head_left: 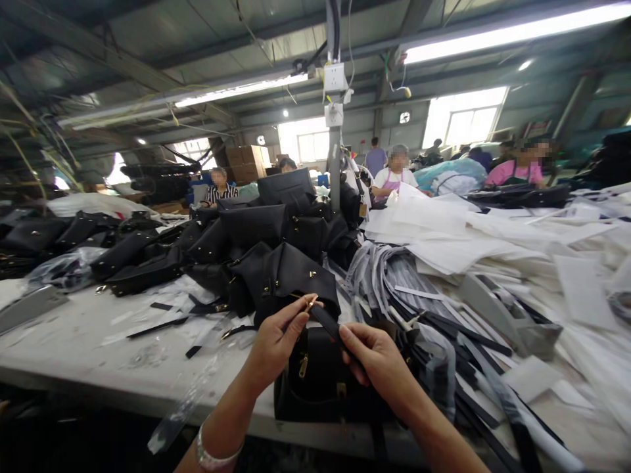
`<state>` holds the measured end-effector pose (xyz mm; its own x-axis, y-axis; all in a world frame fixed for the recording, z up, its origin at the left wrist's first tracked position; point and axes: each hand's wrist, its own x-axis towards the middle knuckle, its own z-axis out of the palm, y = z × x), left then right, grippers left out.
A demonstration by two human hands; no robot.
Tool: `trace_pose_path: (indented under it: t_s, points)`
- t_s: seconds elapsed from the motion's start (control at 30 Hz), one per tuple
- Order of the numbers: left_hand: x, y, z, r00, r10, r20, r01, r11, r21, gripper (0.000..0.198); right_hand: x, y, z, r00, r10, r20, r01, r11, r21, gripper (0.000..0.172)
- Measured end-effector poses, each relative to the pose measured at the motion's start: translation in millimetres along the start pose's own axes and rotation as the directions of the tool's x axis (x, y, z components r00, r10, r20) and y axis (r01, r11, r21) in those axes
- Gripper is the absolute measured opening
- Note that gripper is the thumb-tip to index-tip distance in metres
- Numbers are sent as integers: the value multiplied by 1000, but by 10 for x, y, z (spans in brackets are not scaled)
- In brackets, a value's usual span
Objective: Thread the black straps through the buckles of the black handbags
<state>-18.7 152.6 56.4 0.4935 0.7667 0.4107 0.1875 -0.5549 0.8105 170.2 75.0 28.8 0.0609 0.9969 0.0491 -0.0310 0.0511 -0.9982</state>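
Observation:
My left hand [282,336] pinches a gold-coloured metal clasp [311,303] at the end of a black strap [325,320]. The same strap is gripped by my right hand [371,353], thumb on top, a short way from the clasp. Both hands are above a black handbag [315,394] that lies at the table's near edge. A gold zip pull [303,366] shows on this bag. Where the rest of the strap runs below my right hand is hidden.
Black bags [290,269] are heaped just beyond my hands. Plastic-wrapped straps [379,276] and a grey tape dispenser [507,315] lie to the right, with white sheets [444,223] behind. Black strips and plastic scraps litter the white table [59,348]. Several people sit farther back.

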Motion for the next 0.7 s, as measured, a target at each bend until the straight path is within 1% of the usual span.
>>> trace_pose_path:
  t_s: [0.1,0.17,0.23,0.3,0.33,0.37,0.4,0.43,0.47,0.5,0.53,0.6,0.63,0.7]
  points:
    - [-9,1,32,990,-30,136,46,992,-121,38,13,21,16,999,-7,48,6,1000,15,47]
    - [-8,16,90,973,-26,231,70,981,-183,37,16,28,21,999,-21,42,19,999,36,47]
    - [1,42,161,965,3,263,51,979,-198,34,16,28,26,997,-62,-51,63,998,13,45]
    - [17,74,231,971,37,237,2,987,-162,31,17,20,33,977,-122,-177,113,992,-60,43]
    - [24,91,263,974,48,220,-19,991,-132,29,19,11,38,962,-161,-222,139,984,-109,42]
    - [31,105,293,976,54,211,-32,994,-104,28,22,-1,45,947,-209,-242,172,971,-167,41]
    - [35,117,322,976,55,212,-39,996,-81,27,26,-16,53,931,-268,-247,211,950,-232,43]
    - [38,125,351,975,54,218,-41,997,-64,27,31,-31,62,912,-331,-241,252,918,-307,49]
    - [38,128,379,974,53,219,-43,998,-52,28,38,-45,73,891,-392,-228,286,876,-389,56]
    - [38,127,406,975,54,218,-45,998,-43,29,46,-58,85,873,-442,-207,308,828,-469,57]
    - [38,123,432,975,57,215,-50,998,-40,32,57,-67,97,862,-472,-187,312,783,-538,53]
    - [43,109,473,976,65,210,-56,997,-47,39,80,-82,117,851,-501,-156,298,705,-643,37]
    - [49,102,489,974,67,215,-56,997,-57,40,90,-93,123,842,-519,-146,292,667,-685,32]
    - [65,94,510,962,67,264,-46,996,-82,38,97,-144,120,810,-571,-131,306,602,-737,31]
